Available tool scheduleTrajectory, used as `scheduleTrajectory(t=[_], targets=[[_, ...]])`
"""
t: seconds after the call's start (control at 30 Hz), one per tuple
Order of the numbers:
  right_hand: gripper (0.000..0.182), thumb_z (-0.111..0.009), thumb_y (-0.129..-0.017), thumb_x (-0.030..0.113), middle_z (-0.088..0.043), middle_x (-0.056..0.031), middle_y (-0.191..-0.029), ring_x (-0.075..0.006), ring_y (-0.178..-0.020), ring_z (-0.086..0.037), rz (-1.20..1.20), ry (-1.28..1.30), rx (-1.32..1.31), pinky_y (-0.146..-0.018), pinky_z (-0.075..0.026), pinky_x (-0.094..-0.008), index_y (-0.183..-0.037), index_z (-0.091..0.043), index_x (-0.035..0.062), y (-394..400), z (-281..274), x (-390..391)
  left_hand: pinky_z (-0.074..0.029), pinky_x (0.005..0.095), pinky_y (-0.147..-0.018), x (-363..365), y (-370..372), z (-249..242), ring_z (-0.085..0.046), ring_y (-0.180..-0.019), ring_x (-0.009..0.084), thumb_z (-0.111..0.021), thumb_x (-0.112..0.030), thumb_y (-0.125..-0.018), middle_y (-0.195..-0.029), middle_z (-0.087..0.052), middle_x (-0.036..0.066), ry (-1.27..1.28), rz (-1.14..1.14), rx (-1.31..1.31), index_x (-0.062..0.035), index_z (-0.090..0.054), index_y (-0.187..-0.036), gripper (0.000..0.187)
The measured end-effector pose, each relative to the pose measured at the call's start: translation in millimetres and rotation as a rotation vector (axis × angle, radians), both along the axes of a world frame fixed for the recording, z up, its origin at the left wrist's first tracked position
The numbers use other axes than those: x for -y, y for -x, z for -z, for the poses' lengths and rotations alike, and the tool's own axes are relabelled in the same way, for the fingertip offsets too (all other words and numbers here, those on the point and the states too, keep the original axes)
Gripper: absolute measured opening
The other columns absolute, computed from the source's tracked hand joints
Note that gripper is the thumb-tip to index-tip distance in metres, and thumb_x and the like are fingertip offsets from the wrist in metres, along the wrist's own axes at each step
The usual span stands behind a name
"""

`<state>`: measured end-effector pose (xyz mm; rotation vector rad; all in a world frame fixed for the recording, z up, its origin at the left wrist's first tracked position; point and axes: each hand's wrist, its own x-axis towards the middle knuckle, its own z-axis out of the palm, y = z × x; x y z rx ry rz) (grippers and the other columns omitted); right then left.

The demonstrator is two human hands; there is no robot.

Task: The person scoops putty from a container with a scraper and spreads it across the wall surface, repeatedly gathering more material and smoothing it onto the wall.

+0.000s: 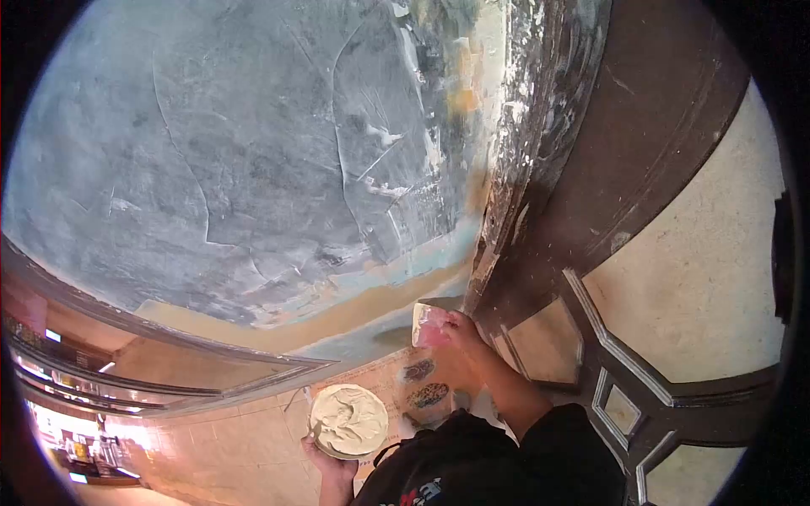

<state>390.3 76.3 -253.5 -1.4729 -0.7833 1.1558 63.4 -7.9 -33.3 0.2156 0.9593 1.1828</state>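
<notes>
My left hand point(330, 464) is closed on the rim of a round tub point(315, 434), low in the view. Thick cream-coloured filler point(349, 419) with a swirled surface fills it. In my right hand point(462, 329) I grip a pink putty spreader point(432, 327), its left edge coated with pale filler. The spreader is close to the lower right corner of the grey wall point(261, 143), beside the dark door frame point(498, 228). Raised ridges and white smears mark this wall, and a tan band runs along its bottom.
A dark wooden door point(641, 152) with pale panels point(696, 278) stands on the right. Beneath me is a tiled floor point(236, 447), with a printed sheet point(371, 384) bearing dark oval marks. At the far left is a brightly lit area point(84, 438) with small items.
</notes>
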Motion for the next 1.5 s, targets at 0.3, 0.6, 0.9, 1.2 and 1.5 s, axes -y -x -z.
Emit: scheduleTrajectory(t=[0.3, 0.6, 0.9, 1.2, 1.5], targets=[[0.016, -0.061, -0.089, 0.024, -0.055, -0.0005, -0.078, -0.0092, -0.067, -0.054, 0.194, -0.021, -0.651, -0.056, -0.044, -0.0216, -0.098, -0.052, 0.013, -12, -28, -12, -0.045, 0.043, -0.095, 1, -4, 4, -0.053, -0.113, 0.0305, -0.042, -0.047, -0.076, -0.126, -0.053, 0.014, 0.026, -0.01, 0.016, -0.0031, -0.045, -0.128, 0.068], [0.02, -0.057, -0.092, 0.03, -0.054, -0.0021, -0.074, -0.0126, -0.056, -0.057, 0.414, 0.195, -0.452, -0.051, -0.048, -0.0246, -0.096, -0.05, 0.0113, -4, 60, -9, -0.045, 0.0428, -0.094, 5, -7, 5, -0.054, -0.111, 0.031, -0.04, -0.047, -0.077, -0.125, -0.054, 0.015, 0.027, -0.023, 0.014, -0.0027, -0.045, -0.128, 0.068], [0.02, -0.048, -0.095, 0.016, -0.055, -0.01, -0.097, -0.0218, -0.081, -0.066, -0.046, 0.091, -0.484, -0.063, -0.054, -0.0292, -0.109, -0.043, 0.002, 52, -120, 48, -0.041, 0.0426, -0.099, 7, -9, 19, -0.05, -0.117, 0.0293, -0.038, -0.047, -0.077, -0.129, -0.051, 0.012, 0.025, -0.021, -0.045, -0.0067, -0.044, -0.13, 0.067], [0.013, -0.053, -0.089, 0.006, -0.063, -0.018, -0.086, -0.0269, -0.079, -0.066, -0.276, -0.389, 0.494, -0.065, -0.052, -0.034, -0.097, -0.055, -0.003, 99, -180, 67, -0.042, 0.0409, -0.099, -11, -26, 14, -0.049, -0.118, 0.0302, -0.043, -0.044, -0.077, -0.131, -0.047, 0.015, -0.098, -0.1, 0.072, -0.0044, -0.038, -0.133, 0.069], [0.024, -0.058, -0.082, 0.007, -0.061, -0.0214, -0.085, -0.039, -0.083, -0.06, -0.27, -0.306, 0.595, -0.07, -0.049, -0.0443, -0.106, -0.056, 0.0018, 74, -190, 60, -0.042, 0.0407, -0.098, -1, -10, 21, -0.049, -0.117, 0.0293, -0.045, -0.044, -0.075, -0.131, -0.047, 0.014, -0.109, -0.093, 0.053, -0.0047, -0.038, -0.133, 0.07]])
